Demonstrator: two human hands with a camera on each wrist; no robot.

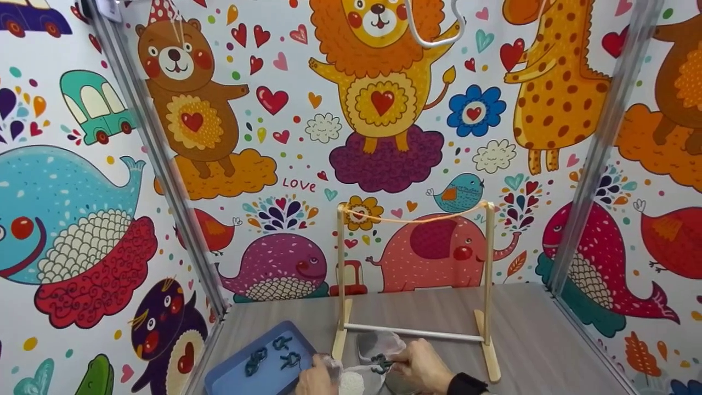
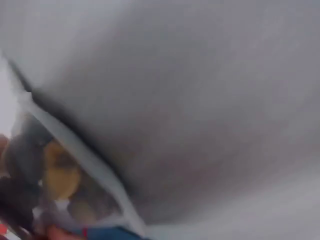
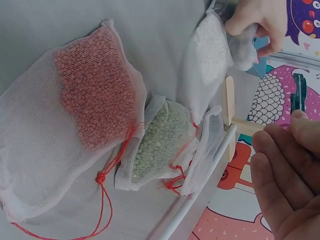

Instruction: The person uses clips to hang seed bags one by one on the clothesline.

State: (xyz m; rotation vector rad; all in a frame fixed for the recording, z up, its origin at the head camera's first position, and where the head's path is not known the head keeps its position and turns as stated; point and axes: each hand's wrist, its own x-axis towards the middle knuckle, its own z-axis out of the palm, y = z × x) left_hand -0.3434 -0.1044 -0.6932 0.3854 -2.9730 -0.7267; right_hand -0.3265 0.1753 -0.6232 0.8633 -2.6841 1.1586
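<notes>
My right hand (image 1: 425, 365) pinches a dark green clip (image 3: 299, 92) between thumb and forefinger, its other fingers loosely bent in the right wrist view. My left hand (image 3: 262, 20) grips the top of a greyish mesh bag (image 3: 244, 47). Beside it lies a mesh bag of white grains (image 3: 209, 47). Nearer the right wrist camera are a bag of red beans (image 3: 95, 90) and a smaller bag of green beans (image 3: 160, 137), both with red drawstrings. The left wrist view is blurred, mostly pale cloth (image 2: 200, 100) close up.
A blue tray (image 1: 227, 378) with several dark green clips (image 1: 282, 343) lies at the left. Behind the bags stands a wooden rack (image 1: 487, 263) with an orange cord (image 1: 417, 220) across its top and a white bar (image 1: 411, 332) low down. Patterned panels and metal posts (image 1: 592, 142) enclose the table.
</notes>
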